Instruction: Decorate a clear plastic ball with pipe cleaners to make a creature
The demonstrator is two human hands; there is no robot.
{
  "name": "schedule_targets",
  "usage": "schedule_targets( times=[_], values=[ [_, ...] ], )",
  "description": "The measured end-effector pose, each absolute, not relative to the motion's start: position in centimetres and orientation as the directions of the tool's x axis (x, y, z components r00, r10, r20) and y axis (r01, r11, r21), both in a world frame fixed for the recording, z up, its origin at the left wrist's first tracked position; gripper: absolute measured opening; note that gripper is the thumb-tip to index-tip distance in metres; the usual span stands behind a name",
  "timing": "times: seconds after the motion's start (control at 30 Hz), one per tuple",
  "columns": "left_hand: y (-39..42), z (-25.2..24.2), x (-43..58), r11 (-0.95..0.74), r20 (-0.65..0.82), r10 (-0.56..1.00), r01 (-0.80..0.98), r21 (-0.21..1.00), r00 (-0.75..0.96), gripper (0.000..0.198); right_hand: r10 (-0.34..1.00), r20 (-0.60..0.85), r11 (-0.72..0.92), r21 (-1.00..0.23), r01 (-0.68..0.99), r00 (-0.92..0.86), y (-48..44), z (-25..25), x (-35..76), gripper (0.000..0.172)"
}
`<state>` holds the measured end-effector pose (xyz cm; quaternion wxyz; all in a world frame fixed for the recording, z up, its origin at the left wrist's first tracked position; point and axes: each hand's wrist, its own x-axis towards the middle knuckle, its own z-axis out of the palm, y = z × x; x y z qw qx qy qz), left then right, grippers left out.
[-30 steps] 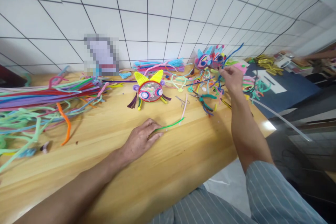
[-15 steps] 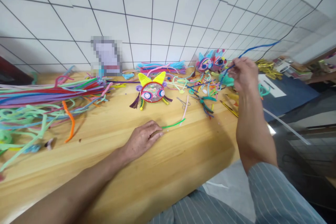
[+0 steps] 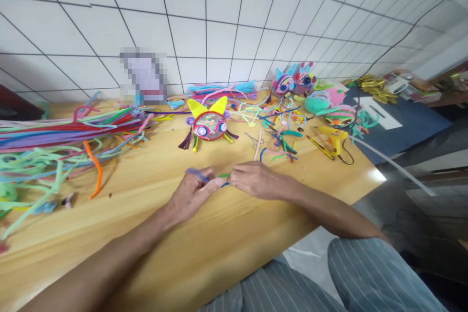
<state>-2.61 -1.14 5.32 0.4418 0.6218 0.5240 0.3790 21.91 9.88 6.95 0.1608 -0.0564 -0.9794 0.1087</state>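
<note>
My left hand (image 3: 193,191) and my right hand (image 3: 256,180) are close together above the wooden table, fingers pinched. A short stretch of green pipe cleaner (image 3: 224,175) shows between them. Just below it runs a blue pipe cleaner (image 3: 197,173), one end of which sticks out left past my left fingers, blurred. How the two strands cross inside the fingers is hidden. Behind my hands sits a craft mask (image 3: 210,126) with yellow horns, round eyes and dark tassels.
Pipe cleaner bundles (image 3: 73,129) lie on the left. Small scissors (image 3: 252,140), green-handled pliers (image 3: 287,139), a yellow glue gun (image 3: 333,137) and a yellow cutter (image 3: 321,147) lie to the right. More decorated masks (image 3: 285,83) stand by the tiled wall. The table edge (image 3: 321,224) slants at lower right.
My right hand has come down and left from the upper right, bringing the blue pipe cleaner to my left hand. The glue gun and masks it covered now show.
</note>
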Motion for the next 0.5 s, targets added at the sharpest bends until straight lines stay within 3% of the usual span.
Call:
schedule_targets(
  times=[0.07,0.2,0.5],
  values=[
    [-1.2,5.4,-2.6,-0.1,0.035,0.982,0.353,0.93,0.185,0.054,0.114,0.298,0.984,-0.168,0.066,-0.948,9.4,5.9,21.3,0.042],
    [-1.1,5.3,-2.6,-0.088,0.022,0.982,0.35,0.933,0.187,0.055,0.145,0.316,0.981,-0.166,0.096,-0.938,11.1,5.3,22.3,0.039],
    [-0.2,5.3,-2.8,0.036,-0.029,0.999,0.256,0.966,-0.032,0.067,0.375,0.262,0.921,-0.212,0.326,-0.89,17.2,5.2,28.5,0.045]
  ],
)
